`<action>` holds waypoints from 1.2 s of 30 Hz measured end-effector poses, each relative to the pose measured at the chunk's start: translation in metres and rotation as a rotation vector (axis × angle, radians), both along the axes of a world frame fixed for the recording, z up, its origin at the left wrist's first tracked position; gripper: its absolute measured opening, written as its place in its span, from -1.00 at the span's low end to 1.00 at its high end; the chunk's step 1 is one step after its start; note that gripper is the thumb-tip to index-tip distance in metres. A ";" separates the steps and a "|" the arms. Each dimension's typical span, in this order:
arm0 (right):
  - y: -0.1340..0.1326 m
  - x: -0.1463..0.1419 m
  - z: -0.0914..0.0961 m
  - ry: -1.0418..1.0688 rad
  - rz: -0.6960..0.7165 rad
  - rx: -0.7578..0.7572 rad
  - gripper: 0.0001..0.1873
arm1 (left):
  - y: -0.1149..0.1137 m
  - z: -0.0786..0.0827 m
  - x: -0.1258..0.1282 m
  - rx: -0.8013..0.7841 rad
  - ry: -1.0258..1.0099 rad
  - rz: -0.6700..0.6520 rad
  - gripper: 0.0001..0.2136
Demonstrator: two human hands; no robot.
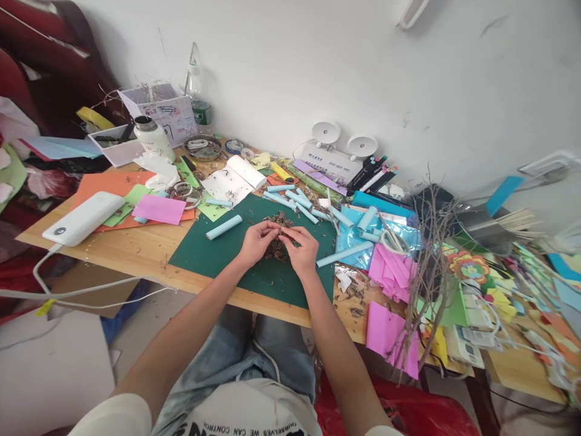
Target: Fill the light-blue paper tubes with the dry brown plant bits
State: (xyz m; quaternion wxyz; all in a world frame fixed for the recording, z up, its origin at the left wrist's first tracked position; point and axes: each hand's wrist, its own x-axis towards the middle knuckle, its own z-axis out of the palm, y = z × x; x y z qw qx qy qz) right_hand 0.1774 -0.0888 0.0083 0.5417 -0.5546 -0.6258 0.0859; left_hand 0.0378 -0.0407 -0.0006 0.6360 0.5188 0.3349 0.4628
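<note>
My left hand (256, 240) and my right hand (301, 247) meet over a dark green cutting mat (213, 251) on the wooden table. Both have their fingers pinched together on a small brown bit taken from a heap of dry brown scraps (278, 233) that lies on the mat between and under them. A rolled light-blue paper tube (224, 227) lies on the mat to the left of my left hand. Another long blue tube (344, 254) lies just right of my right hand.
Several blue paper tubes (295, 200), pink paper sheets (391, 274), scissors (394, 240) and bare twigs (429, 254) crowd the right side. A white power bank (84, 218) with its cable, orange (106, 181) and pink paper (158, 209), a bottle (153, 138) and boxes sit at the left.
</note>
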 end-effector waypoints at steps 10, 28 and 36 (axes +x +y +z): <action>-0.002 -0.001 -0.002 0.063 -0.049 0.004 -0.83 | -0.002 0.003 0.002 -0.008 -0.035 0.018 -0.68; 0.000 0.000 0.000 0.174 -0.043 -0.098 -0.89 | -0.003 0.000 -0.003 0.042 0.039 0.075 -0.71; -0.002 0.002 0.001 0.161 0.077 -0.116 -0.90 | -0.004 -0.002 -0.006 0.039 0.044 0.040 -0.71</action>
